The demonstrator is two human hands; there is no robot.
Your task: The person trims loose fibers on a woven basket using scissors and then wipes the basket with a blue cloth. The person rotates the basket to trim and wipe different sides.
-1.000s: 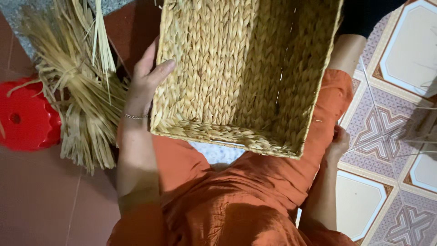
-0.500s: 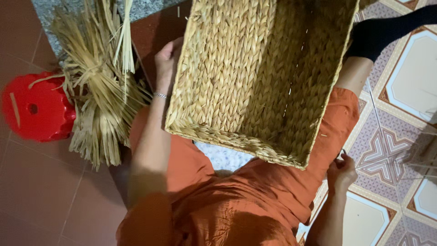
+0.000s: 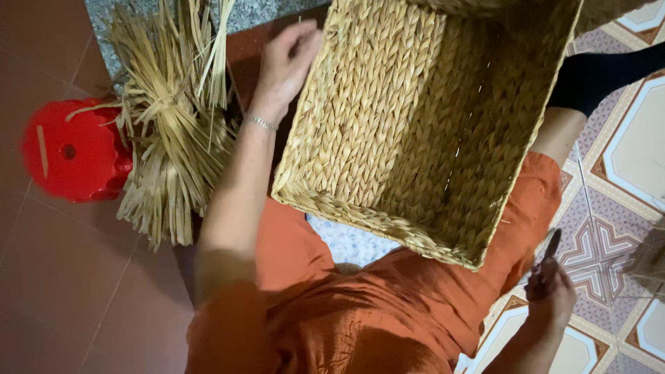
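Note:
A large rectangular woven basket (image 3: 388, 131) of pale straw rests tilted on my lap, its open side facing me. My left hand (image 3: 285, 68) lies against the outside of its left wall near the far corner, fingers loosely apart and not wrapped around the rim. A thin bracelet sits on that wrist. My right hand (image 3: 551, 289) is low at the right, beside my knee and apart from the basket, closed around a slim dark tool (image 3: 552, 244) that sticks up from the fist. I wear orange clothes.
A thick bundle of dry straw strands (image 3: 170, 131) lies on the floor left of my arm, partly over a red plastic stool (image 3: 66, 149). Brown floor tiles are at the left, patterned tiles (image 3: 609, 208) at the right. A grey stone slab (image 3: 256, 12) runs along the top.
My left hand has slid up the basket's left wall toward the far corner. My right hand has dropped lower at the right, and the dark tool now shows in it.

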